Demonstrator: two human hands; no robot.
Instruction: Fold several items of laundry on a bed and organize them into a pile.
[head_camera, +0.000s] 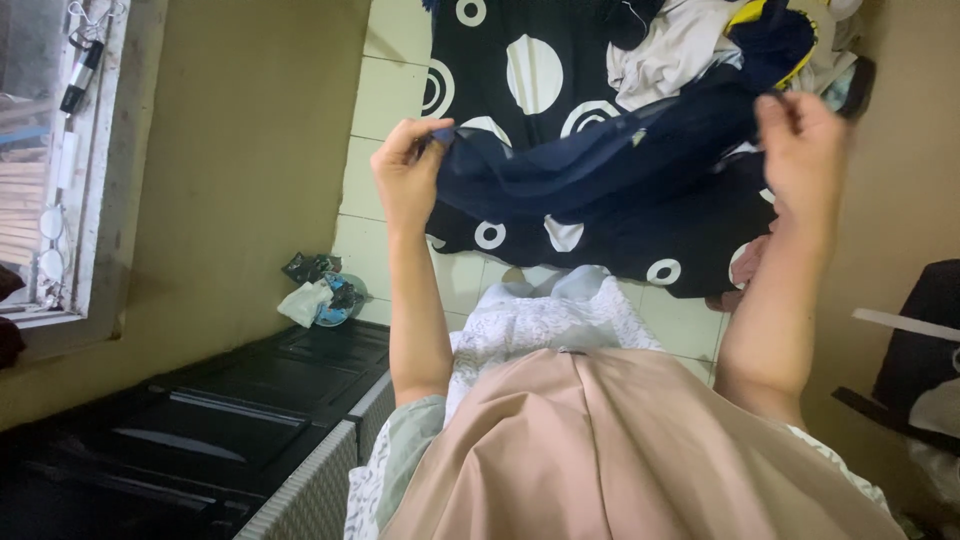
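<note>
My left hand (405, 170) pinches one end of a sheer dark navy cloth (600, 150). My right hand (800, 150) grips the other end, higher up on the right. The cloth hangs stretched between both hands, sagging slightly in the middle. Under it a black sheet with white circles (530, 60) lies spread on the tiled floor. A pile of mixed clothes (690, 45) sits on that sheet at the top, behind the navy cloth.
A black lidded storage box (240, 410) stands at the lower left against the wall. Crumpled wrappers and a small bowl (325, 290) lie on the floor by it. A window (55, 160) is on the left. A dark bag (920, 350) sits at the right edge.
</note>
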